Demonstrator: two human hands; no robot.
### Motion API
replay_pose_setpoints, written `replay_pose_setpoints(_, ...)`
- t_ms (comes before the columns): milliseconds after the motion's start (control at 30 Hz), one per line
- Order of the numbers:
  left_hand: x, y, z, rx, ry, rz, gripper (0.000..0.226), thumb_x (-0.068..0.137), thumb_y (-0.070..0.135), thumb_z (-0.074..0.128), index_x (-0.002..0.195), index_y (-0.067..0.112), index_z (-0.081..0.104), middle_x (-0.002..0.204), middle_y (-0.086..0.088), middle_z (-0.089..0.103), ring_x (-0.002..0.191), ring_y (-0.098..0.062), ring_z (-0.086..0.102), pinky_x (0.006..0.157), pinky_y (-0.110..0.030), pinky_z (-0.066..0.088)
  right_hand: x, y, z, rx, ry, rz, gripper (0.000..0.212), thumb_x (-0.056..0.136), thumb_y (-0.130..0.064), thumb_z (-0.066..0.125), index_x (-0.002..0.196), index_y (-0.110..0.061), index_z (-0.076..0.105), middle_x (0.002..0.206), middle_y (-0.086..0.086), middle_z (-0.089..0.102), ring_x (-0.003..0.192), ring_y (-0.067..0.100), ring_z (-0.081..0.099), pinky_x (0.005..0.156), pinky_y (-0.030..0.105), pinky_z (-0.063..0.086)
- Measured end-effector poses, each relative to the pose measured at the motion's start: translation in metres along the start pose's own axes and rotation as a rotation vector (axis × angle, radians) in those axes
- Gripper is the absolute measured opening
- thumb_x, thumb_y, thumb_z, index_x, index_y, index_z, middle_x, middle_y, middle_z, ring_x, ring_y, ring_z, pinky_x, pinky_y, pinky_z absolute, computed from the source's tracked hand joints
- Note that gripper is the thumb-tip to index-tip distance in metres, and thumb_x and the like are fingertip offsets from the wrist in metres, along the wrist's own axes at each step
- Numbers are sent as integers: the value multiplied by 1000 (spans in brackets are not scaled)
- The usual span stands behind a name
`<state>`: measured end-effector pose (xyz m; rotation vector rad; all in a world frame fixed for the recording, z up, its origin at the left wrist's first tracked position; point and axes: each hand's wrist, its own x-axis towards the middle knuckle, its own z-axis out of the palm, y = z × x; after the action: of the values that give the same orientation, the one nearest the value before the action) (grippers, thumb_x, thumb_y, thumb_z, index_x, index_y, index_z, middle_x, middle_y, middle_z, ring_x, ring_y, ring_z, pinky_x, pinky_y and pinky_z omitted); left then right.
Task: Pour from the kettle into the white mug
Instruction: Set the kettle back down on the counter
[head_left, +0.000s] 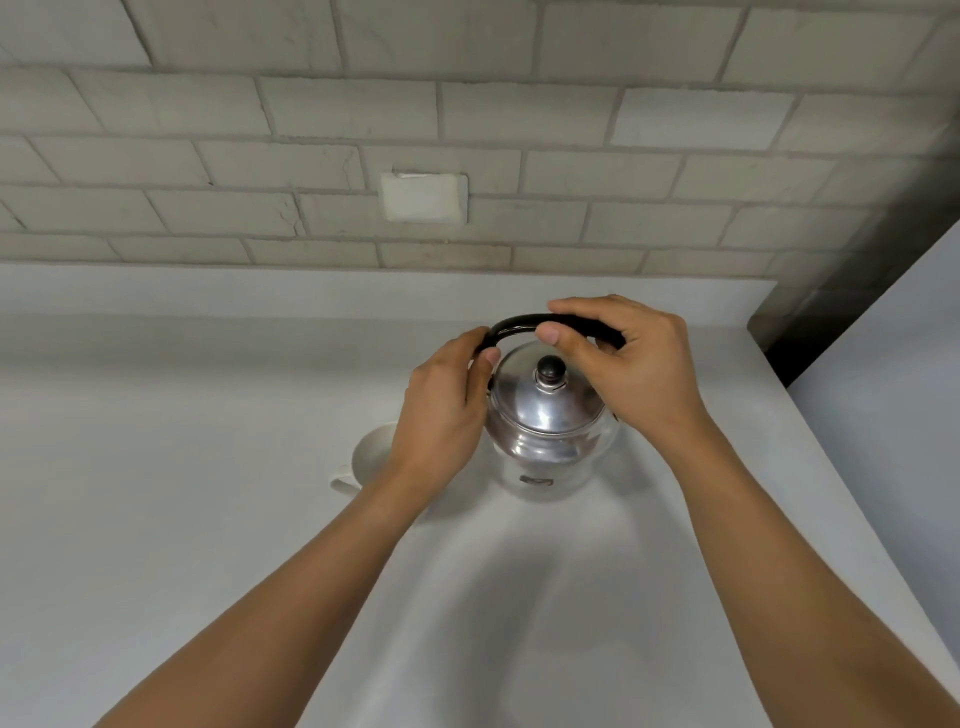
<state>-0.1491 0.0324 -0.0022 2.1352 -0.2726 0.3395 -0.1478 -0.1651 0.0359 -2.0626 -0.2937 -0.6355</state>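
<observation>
A shiny metal kettle (545, 421) with a black-knobbed lid and a black arched handle (514, 325) stands upright on the white counter (208, 519). My right hand (628, 358) curls over the top of the handle, thumb under it. My left hand (447, 410) holds the handle's left end beside the kettle body. The white mug (366, 457) sits just left of the kettle, mostly hidden behind my left wrist, with its handle pointing left.
A pale brick wall (467, 130) with a white blank cover plate (423, 197) rises behind the counter. The counter's right edge (810, 431) runs diagonally, with a dark gap beyond it at the upper right.
</observation>
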Motion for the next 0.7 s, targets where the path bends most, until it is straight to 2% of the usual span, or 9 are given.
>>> replay_pose_setpoints(33, 9, -4, 2, 18, -1, 4, 32, 111, 27, 47, 134, 19, 67, 106, 11, 70, 96, -13, 67, 78, -8, 45, 5, 6, 2, 17, -13, 48, 34, 85, -48, 78, 113, -30, 78, 98, -22, 75, 87, -7, 68, 75, 8, 48)
replay_pose_setpoints(67, 18, -9, 4, 36, 0, 8, 31, 111, 26, 46, 133, 17, 67, 105, 8, 71, 93, -13, 65, 74, -11, 43, 9, 13, 4, 9, -27, 97, 39, 85, -53, 76, 118, -34, 75, 103, -21, 75, 92, -7, 68, 78, 10, 50)
replay_pose_setpoints(133, 36, -18, 7, 61, 6, 8, 30, 111, 24, 46, 129, 14, 68, 102, 3, 72, 89, -16, 63, 73, -21, 43, 17, 31, 9, -77, -46, 170, 48, 86, -60, 68, 129, -37, 67, 117, -18, 73, 104, -3, 67, 90, 15, 51)
replay_pose_setpoints(200, 56, -28, 11, 69, 18, -5, 29, 111, 22, 45, 124, 11, 68, 97, 3, 70, 84, -20, 64, 74, -28, 47, 26, 53, 13, -174, -82, 223, 50, 92, -58, 62, 135, -33, 61, 128, -11, 70, 111, 7, 65, 94, 23, 49)
replay_pose_setpoints(300, 87, -43, 18, 64, 24, -60, 29, 112, 23, 44, 122, 9, 68, 93, 2, 66, 85, -25, 65, 76, -36, 54, 41, 85, 25, -208, -180, 308, 35, 101, -43, 54, 131, -25, 60, 122, -1, 72, 103, 19, 71, 82, 25, 48)
replay_pose_setpoints(367, 107, -53, 24, 69, 17, -84, 30, 112, 24, 44, 125, 11, 68, 94, 3, 65, 86, -24, 63, 76, -33, 51, 52, 102, 36, -199, -204, 372, 28, 105, -35, 49, 127, -22, 61, 116, 2, 74, 104, 24, 70, 80, 26, 46)
replay_pose_setpoints(500, 136, -70, 34, 103, -20, -71, 30, 112, 22, 44, 126, 10, 68, 93, 5, 63, 83, -20, 58, 69, -20, 39, 74, 126, 55, -209, -220, 452, 28, 105, -37, 51, 123, -19, 61, 116, 5, 74, 109, 25, 67, 82, 29, 45)
replay_pose_setpoints(633, 151, -87, 47, 107, -44, -116, 31, 112, 18, 44, 128, 6, 68, 94, 1, 65, 85, -21, 59, 75, -22, 39, 83, 143, 69, -204, -224, 480, 28, 105, -36, 50, 125, -19, 62, 114, 7, 74, 107, 26, 67, 79, 29, 46)
replay_pose_setpoints(700, 158, -93, 53, 91, -54, -138, 32, 112, 17, 44, 131, 5, 66, 96, 0, 65, 87, -22, 60, 77, -24, 40, 86, 151, 74, -191, -224, 488, 29, 106, -33, 49, 124, -16, 63, 112, 9, 73, 106, 29, 66, 83, 35, 52)
